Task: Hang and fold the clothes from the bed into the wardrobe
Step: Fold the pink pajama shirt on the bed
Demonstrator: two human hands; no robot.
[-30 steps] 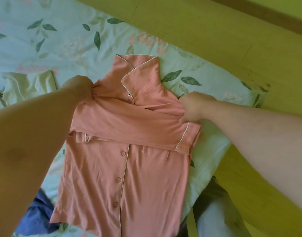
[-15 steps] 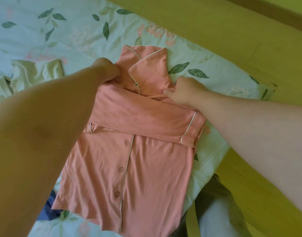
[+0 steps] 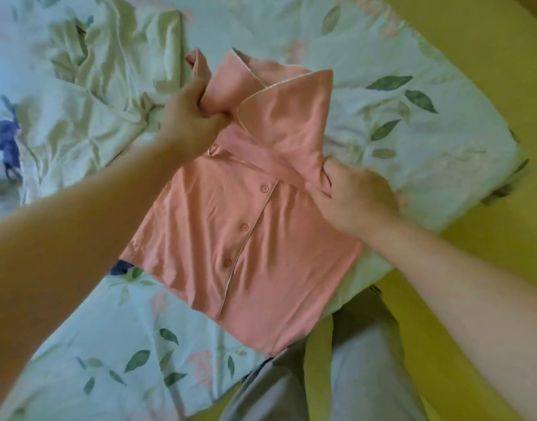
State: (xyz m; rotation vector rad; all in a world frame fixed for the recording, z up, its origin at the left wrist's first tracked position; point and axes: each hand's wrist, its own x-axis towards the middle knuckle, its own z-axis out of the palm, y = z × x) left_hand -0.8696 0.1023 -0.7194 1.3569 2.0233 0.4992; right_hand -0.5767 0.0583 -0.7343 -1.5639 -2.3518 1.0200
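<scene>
My fingertips are buried in the cloth, and my forearms cover part of the shirt's (image 3: 218, 238) left edge and right side. My left hand (image 3: 188, 120) clenches the bunched shoulder left of the collar; my right hand (image 3: 352, 199) grasps the fold on the right. The shirt lies on the bed (image 3: 109, 329), buttons up, long axis near to far, collar far, hem near, by my trouser leg (image 3: 361, 375). A crumpled pale green garment (image 3: 109, 71) lies far left

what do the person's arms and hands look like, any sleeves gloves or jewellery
The left forearm and right forearm are bare up to the frame edge, with no sleeve or cuff in view. The left hand and right hand are ungloved; no ring, watch or bracelet shows.
</scene>
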